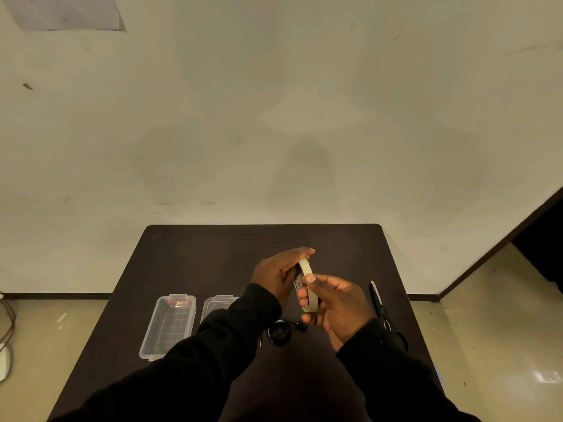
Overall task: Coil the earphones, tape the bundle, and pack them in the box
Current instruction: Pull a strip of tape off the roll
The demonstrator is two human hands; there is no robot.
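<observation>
Our left sleeve [195,357] covers the near end of the lid [217,303] and part of the coiled earphones [279,332], which lie dark on the dark table [213,239] near its middle, below our hands; we cannot make out their cable clearly. Our right sleeve [393,370] hides the handles of the scissors [377,301], which lie along the right edge of the table.

We hold the tape [307,284] on edge above the table's middle, between both hands. Our left hand [275,277] grips its far side, fingers curled over the top of the roll. Our right hand [338,309] grips the near side, thumb pressed on the outer rim, fingers curled under it. Whether a strip is peeled off, we cannot tell.

The box [169,325] sits open toward the left edge, the lid just beside it on the right.
</observation>
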